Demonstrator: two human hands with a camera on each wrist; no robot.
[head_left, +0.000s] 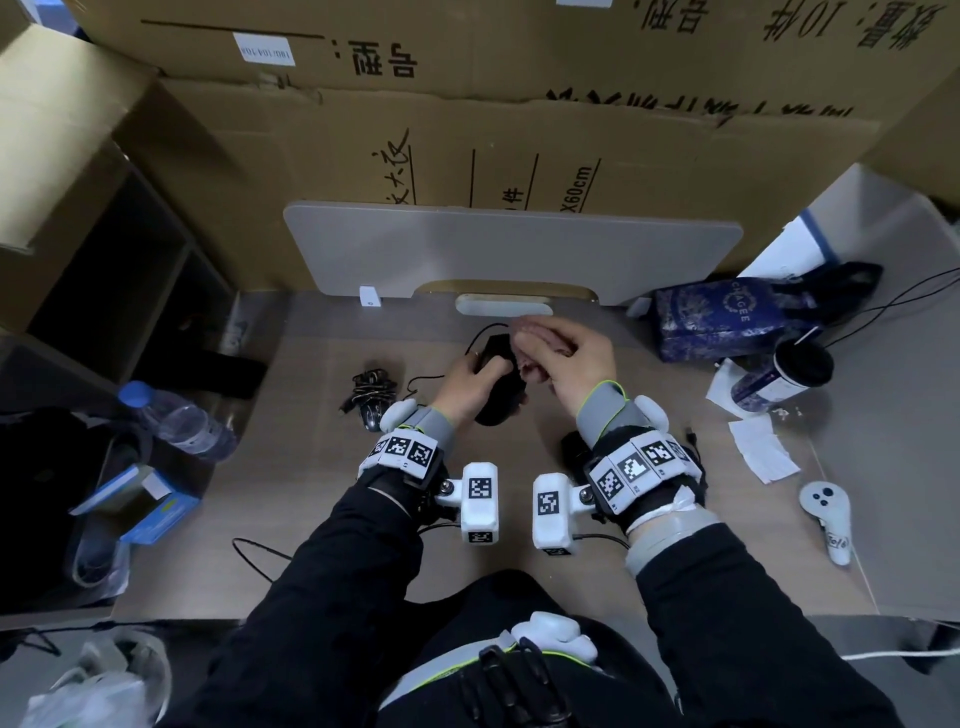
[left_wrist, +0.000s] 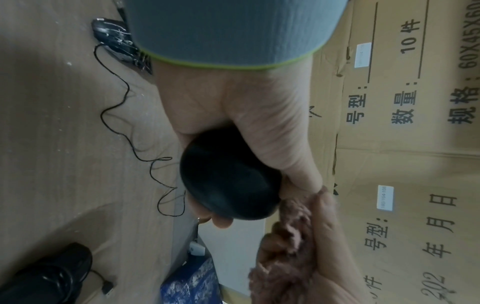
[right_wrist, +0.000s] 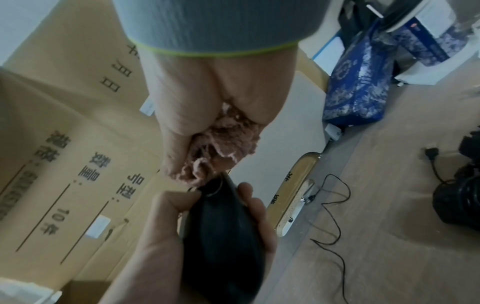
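Note:
My left hand grips a black wired computer mouse and holds it lifted above the wooden desk. In the left wrist view the mouse fills the palm, fingers curled beneath it. Its thin black cable loops toward the back. My right hand clutches a crumpled pink cloth and holds it against the front end of the mouse. The right wrist view shows the cloth bunched in the palm, touching the tip of the mouse.
A second mouse with a bundled cable lies left of my hands. A water bottle and blue boxes sit far left. A blue patterned bag, a cup, paper slips and a white controller are right. Cardboard boxes wall the back.

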